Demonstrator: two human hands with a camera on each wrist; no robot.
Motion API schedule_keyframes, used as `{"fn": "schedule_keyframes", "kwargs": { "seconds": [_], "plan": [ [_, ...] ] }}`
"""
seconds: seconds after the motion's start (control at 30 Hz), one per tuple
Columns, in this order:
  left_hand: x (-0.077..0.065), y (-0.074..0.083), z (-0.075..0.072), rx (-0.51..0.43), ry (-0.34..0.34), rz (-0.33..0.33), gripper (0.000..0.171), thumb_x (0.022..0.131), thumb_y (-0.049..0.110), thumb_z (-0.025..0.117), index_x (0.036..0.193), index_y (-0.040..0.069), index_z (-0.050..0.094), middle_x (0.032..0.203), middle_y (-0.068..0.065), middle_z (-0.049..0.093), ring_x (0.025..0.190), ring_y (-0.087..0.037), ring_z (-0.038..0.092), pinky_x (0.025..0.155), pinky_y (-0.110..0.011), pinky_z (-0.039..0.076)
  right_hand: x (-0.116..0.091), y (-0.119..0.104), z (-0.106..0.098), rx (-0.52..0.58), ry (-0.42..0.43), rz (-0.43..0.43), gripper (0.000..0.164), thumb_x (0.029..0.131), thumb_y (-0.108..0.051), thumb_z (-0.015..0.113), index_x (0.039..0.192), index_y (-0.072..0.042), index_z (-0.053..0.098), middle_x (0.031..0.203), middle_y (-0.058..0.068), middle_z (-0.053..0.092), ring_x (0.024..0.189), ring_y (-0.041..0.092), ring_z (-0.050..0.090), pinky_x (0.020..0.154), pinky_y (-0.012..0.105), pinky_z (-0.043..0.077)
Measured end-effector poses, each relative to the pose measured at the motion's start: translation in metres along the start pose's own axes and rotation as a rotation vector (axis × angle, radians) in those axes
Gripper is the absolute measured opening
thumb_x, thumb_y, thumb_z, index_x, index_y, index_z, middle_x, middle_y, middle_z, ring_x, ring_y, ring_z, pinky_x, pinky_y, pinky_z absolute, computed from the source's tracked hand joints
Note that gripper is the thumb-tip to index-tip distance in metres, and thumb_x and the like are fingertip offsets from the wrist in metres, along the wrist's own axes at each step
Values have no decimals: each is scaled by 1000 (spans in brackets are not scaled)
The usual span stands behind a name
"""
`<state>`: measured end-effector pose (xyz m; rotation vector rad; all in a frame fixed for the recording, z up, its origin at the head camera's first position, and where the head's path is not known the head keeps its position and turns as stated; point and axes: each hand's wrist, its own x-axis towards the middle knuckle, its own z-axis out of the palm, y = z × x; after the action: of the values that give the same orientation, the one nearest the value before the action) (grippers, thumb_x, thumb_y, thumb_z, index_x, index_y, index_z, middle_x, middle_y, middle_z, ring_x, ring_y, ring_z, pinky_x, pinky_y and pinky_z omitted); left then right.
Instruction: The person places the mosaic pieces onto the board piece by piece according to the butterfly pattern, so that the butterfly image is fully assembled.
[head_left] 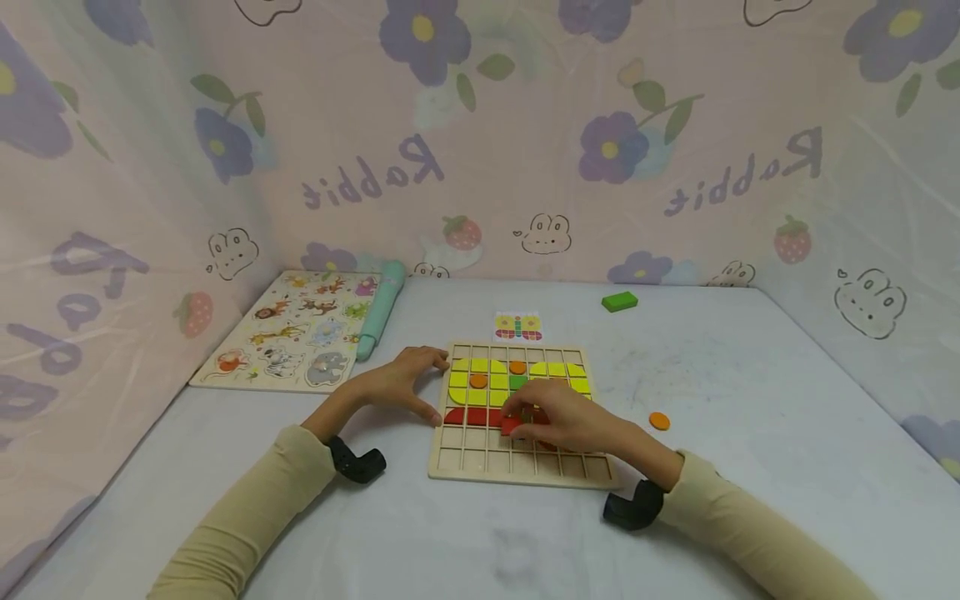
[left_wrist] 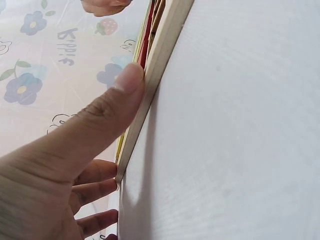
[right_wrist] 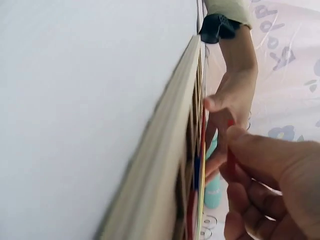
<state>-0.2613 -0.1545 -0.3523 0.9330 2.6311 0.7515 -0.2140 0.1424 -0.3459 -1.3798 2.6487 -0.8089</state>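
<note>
My right hand (head_left: 566, 417) pinches a small red tile (right_wrist: 231, 155) between thumb and fingers, just above a wooden grid board (head_left: 480, 478). Along the board's left edge rests my left hand (head_left: 397, 385), its thumb (left_wrist: 131, 77) against the rim and its fingers spread, not curled round anything. Set in the grid are yellow tiles (head_left: 457, 380), orange discs (head_left: 478, 381), a green tile (head_left: 517, 382) and a row of red tiles (head_left: 476, 417). A blue piece (right_wrist: 197, 167) shows in the right wrist view. My right hand hides part of the grid.
A small picture card (head_left: 517, 327) lies behind the board. To the right are an orange disc (head_left: 659, 421) and, farther back, a green block (head_left: 619, 302). An animal puzzle board (head_left: 255, 360) with a teal rod-shaped object (head_left: 381, 308) along its side lies at the left.
</note>
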Motion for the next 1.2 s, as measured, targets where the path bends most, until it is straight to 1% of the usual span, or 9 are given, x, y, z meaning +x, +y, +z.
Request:
{"fn": "schedule_keyframes", "kwargs": {
  "seconds": [0.17,0.37,0.5,0.63,0.87,1.03,1.2],
  "plan": [
    [0,1,0,4,1,0,77,69,41,81,128,8,45,146,-15,32,136,-36,19,110,-54,17,9,-4,9,-18,-33,15,28,83,-30,70,108,-17,67,101,-13,62,94,4,53,86,25,46],
    [-1,1,0,8,-2,-6,77,69,42,80,128,8,45,146,-14,32,136,-36,20,110,-54,17,13,-5,13,-9,-61,9,27,85,-29,69,107,-14,68,97,-10,62,86,7,51,77,22,47],
    [0,1,0,12,-2,0,78,69,41,81,129,7,45,146,-15,32,136,-36,20,110,-53,17,14,-4,15,-15,-62,21,26,84,-29,70,106,-16,68,96,-11,62,83,7,51,74,21,46],
    [0,0,0,18,0,7,79,69,42,81,129,6,45,147,-15,32,136,-35,20,110,-53,17,14,-4,15,-19,-62,28,25,83,-29,71,105,-18,69,95,-12,60,84,6,51,75,20,46],
    [1,-2,1,25,2,29,79,69,42,80,129,6,44,147,-15,31,136,-35,19,110,-53,17,14,-4,14,-15,-49,-18,21,83,-23,71,102,-15,69,95,-9,62,82,6,53,73,21,47],
    [1,-1,0,25,0,32,80,69,42,80,130,5,44,146,-16,31,136,-35,20,110,-53,17,14,-5,14,0,-55,-6,21,83,-22,71,103,-14,69,95,-8,63,81,7,53,72,21,47],
    [1,-1,0,25,2,30,79,69,42,80,130,5,44,146,-15,32,136,-35,20,110,-53,17,15,-5,14,-10,-49,-5,19,83,-22,72,100,-15,69,93,-9,64,79,8,53,71,20,47]
  ]
}}
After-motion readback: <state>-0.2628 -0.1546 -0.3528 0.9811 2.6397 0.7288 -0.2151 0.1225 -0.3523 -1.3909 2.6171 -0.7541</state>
